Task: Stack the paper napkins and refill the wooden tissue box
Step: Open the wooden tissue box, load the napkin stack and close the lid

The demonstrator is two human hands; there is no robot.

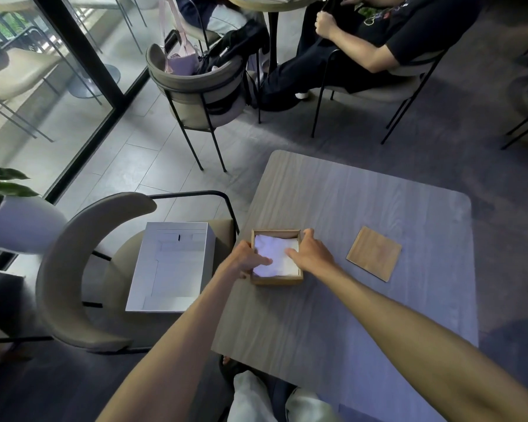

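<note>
Napkins (279, 258) in: white stack filling box (276, 281), top sheet rumpled. Box open-topped on table (348, 324), near its 9 o'clock edge. Left hand (247, 261) in from 8 o'clock, fingers flat, pressing stack, gripping nothing. Right hand (311, 254) in from 4 o'clock, spread, thumb on stack, fingers over far right rim, no clear grasp. Lid (374, 257) flat at 3 o'clock of box, apart. Judged: refill mostly done; left to do: smooth stack, fit lid. White carton (171, 266) on chair (70, 269) at 9 o'clock. No readable brand, label or writing.
</note>
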